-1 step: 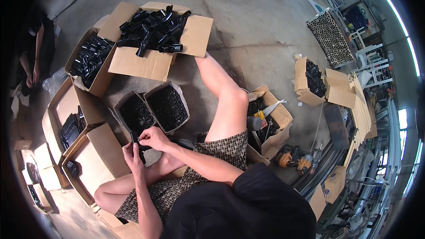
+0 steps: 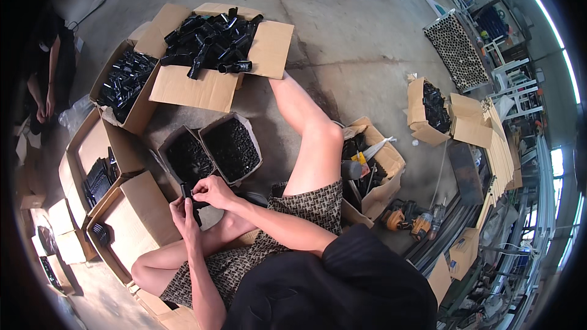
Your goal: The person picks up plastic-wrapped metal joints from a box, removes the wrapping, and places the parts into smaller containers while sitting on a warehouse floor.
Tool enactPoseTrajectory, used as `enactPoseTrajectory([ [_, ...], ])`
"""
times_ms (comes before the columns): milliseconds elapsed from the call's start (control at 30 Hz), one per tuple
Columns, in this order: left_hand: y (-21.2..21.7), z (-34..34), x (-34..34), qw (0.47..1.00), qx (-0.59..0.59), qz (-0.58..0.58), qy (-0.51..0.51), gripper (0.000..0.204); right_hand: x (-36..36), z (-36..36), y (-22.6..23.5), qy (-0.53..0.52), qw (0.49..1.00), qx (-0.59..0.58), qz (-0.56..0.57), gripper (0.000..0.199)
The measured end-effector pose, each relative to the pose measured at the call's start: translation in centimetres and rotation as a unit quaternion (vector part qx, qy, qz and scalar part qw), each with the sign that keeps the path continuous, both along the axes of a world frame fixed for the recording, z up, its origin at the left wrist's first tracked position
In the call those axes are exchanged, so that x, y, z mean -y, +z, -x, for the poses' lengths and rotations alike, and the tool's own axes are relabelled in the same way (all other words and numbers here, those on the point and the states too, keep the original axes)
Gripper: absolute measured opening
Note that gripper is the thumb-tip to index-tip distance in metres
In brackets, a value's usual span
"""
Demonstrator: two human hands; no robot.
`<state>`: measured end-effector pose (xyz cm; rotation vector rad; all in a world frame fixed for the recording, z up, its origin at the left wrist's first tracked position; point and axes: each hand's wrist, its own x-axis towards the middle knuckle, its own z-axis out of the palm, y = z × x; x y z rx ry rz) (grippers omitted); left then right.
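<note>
Black part [image 2: 189, 198], brown cardboard boxes [image 2: 189, 88]

The person wears a loose black short-sleeved top of soft, faintly creased fabric [image 2: 342, 281] and brown knee-length shorts covered in a small dark geometric print [image 2: 306, 208], with forearms, both hands [image 2: 183, 211] [image 2: 211, 192] and lower legs left bare, without gloves, watch or rings visible.

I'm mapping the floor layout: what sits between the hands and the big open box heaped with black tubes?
In the head view, two small boxes of tiny black parts sit between the hands and the big box.
</note>
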<state>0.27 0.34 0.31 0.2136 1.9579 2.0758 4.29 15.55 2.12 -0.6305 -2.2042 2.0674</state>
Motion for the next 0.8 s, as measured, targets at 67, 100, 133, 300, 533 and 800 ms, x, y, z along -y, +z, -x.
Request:
enactPoseTrajectory([
  [67, 0.4, 0.0, -0.1, 1.000, -0.005, 0.005, -0.007, 0.024, 0.1, -0.1, -0.4, -0.006, 1.000, 0.004, -0.010, 0.019],
  [100, 0.5, 0.1, 0.2, 1.000, 0.011, 0.009, -0.010, 0.024, 0.2, -0.1, -0.8, -0.007, 1.000, 0.007, -0.016, 0.020],
  [133, 0.5, 0.1, 0.5, 0.999, 0.029, 0.012, -0.012, 0.023, 0.4, -0.2, -1.1, -0.006, 1.000, 0.009, -0.021, 0.020],
  [300, 1.4, 0.5, 1.8, 1.000, 0.026, 0.000, 0.011, 0.021, 1.5, -0.4, 0.4, -0.019, 1.000, 0.009, -0.012, 0.024],
  [533, 1.7, 0.2, 0.5, 0.999, 0.026, 0.032, -0.012, 0.021, 0.9, -0.4, -0.5, -0.002, 0.998, 0.015, -0.057, 0.024],
  [800, 0.5, -0.1, 0.4, 1.000, 0.000, 0.006, -0.015, 0.023, 1.0, -0.5, 0.0, -0.007, 0.997, 0.011, -0.079, 0.031],
])
